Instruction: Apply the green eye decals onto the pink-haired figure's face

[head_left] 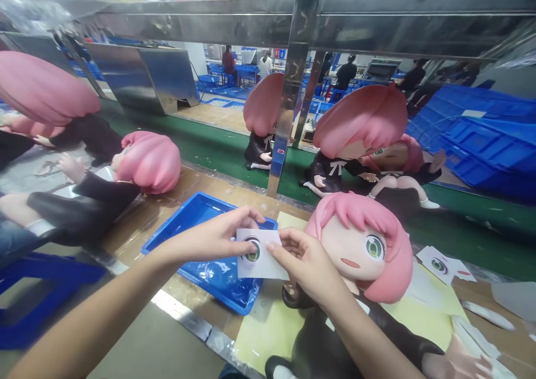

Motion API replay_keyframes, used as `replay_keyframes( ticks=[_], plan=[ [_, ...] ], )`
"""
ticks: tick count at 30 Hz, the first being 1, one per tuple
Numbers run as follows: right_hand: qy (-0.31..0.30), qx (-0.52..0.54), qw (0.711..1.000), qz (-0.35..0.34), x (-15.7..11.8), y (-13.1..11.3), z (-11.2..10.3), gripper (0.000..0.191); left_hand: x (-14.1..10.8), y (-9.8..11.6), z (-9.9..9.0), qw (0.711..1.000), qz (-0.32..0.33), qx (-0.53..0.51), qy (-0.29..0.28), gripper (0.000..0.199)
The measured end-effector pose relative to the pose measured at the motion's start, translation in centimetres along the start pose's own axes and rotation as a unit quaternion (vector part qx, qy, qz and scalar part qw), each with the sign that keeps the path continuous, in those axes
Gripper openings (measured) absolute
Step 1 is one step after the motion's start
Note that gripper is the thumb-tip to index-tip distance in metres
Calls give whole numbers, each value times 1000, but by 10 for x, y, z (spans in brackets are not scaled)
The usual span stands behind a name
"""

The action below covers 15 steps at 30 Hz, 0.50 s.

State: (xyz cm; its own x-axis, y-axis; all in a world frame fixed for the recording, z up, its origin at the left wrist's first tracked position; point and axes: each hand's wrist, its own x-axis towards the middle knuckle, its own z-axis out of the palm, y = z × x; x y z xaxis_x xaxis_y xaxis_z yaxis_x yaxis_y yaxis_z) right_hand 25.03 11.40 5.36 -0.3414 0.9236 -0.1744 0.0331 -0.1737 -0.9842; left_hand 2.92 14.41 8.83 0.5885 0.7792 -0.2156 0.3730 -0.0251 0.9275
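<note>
Both hands hold one small white sticker sheet (268, 264) printed with a green eye. My left hand (220, 236) pinches its top-left edge, while my right hand (304, 259) presses a thumb on the eye sticker from the right. Just right of the sheet lies a pink-haired doll (364, 250) in a black dress, face up, with one green eye on its face; its other eye spot is hidden by my right hand.
A shallow blue tray (196, 214) sits under my left hand. A yellow-green mat (268, 329) lies under the doll. Another eye sheet (439, 264) rests at right. Several more pink-haired dolls (146, 164) lie on the green conveyor belt (218, 150). Blue crates (486, 139) stack at far right.
</note>
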Motion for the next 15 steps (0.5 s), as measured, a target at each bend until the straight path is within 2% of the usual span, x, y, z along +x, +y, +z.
replay_keyframes(
  ticks=[4,10,12,15],
  plan=[
    [1,-17,1000,10,-8,-3,-4,41,-4,-6,4,1000,-1,-3,15,41],
    [44,-71,996,-18,-13,-4,-4,33,-8,-16,6,998,1,-31,58,34],
    [78,-98,991,-40,-30,-8,-6,35,-12,-26,2,997,-11,-28,74,35],
    [145,-135,977,-82,-81,-12,-25,31,-28,-47,-8,989,-50,-5,138,36]
  ],
)
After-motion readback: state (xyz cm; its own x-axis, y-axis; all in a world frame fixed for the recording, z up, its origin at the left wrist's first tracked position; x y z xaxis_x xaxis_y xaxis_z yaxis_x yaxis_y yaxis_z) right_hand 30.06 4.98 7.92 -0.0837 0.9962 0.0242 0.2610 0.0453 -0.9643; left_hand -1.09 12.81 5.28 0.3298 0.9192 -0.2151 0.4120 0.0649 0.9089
